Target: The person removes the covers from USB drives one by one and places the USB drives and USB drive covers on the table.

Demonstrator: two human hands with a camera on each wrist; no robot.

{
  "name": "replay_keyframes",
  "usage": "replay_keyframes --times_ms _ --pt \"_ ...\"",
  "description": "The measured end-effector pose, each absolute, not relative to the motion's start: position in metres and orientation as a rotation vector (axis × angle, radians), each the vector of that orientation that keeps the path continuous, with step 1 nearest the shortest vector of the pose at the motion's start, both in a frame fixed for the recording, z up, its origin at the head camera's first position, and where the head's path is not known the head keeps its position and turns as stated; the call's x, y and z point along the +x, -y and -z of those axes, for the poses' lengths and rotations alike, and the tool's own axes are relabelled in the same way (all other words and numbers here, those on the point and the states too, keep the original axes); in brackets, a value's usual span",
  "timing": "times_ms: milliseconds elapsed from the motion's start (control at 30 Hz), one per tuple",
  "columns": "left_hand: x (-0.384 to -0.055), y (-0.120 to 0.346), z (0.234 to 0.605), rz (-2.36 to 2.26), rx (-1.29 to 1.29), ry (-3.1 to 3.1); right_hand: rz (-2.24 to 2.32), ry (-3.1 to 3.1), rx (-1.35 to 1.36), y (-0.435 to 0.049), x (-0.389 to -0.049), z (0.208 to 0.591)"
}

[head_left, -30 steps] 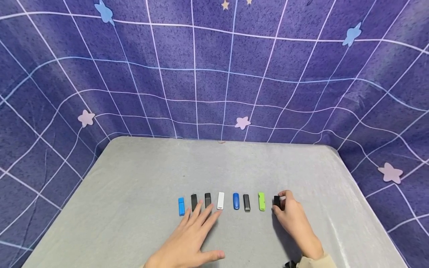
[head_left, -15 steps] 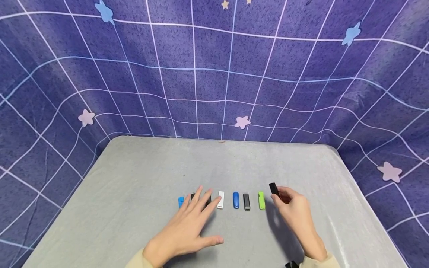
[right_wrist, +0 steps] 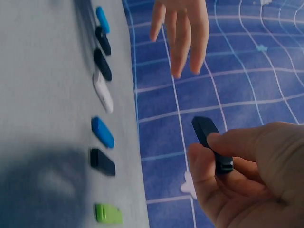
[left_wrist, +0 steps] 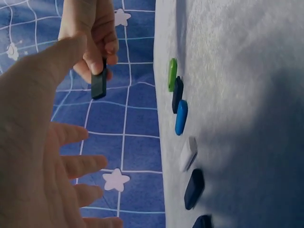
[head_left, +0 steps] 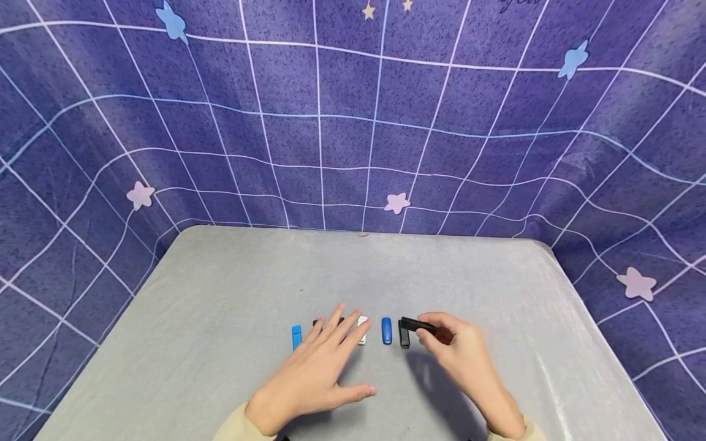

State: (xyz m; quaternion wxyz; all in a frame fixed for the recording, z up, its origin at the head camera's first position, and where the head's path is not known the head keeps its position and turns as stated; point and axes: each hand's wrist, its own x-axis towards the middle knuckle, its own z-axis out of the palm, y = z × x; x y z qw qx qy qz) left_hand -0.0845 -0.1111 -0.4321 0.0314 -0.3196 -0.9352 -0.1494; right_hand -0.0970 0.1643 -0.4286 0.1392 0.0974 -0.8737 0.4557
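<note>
My right hand (head_left: 463, 349) pinches a black USB flash drive (head_left: 417, 324) between thumb and fingers, held above the table. In the head view it overlaps another black flash drive (head_left: 404, 340) lying beneath. Left of that lies a blue flash drive (head_left: 387, 331). My left hand (head_left: 314, 373) hovers with fingers spread, holding nothing, partly hiding a white flash drive (head_left: 362, 321), a light blue one (head_left: 296, 335) and two dark ones, which show in the right wrist view as an upper dark drive (right_wrist: 103, 40) and a lower dark drive (right_wrist: 102, 64). The green flash drive (right_wrist: 109, 213) is hidden behind my right hand in the head view.
The drives lie in a row on a grey cloth-covered table (head_left: 248, 269). A purple-blue curtain (head_left: 353, 135) with grid lines and stars hangs behind and along both sides of the table.
My right hand has lifted the black flash drive off the right end of the row and carried it left, turning it nearly sideways. My left hand has risen and shifted slightly right.
</note>
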Motion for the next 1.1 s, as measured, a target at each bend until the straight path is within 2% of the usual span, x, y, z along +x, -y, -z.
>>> replay_keyframes --times_ms 500,1100 --pt "-0.080 0.100 0.440 0.534 -0.881 2.792 -1.487 2.635 0.520 -0.134 -0.083 0.428" --pt "-0.079 0.097 0.447 0.445 -0.986 2.525 -1.560 2.545 0.709 -0.122 -0.079 0.427"
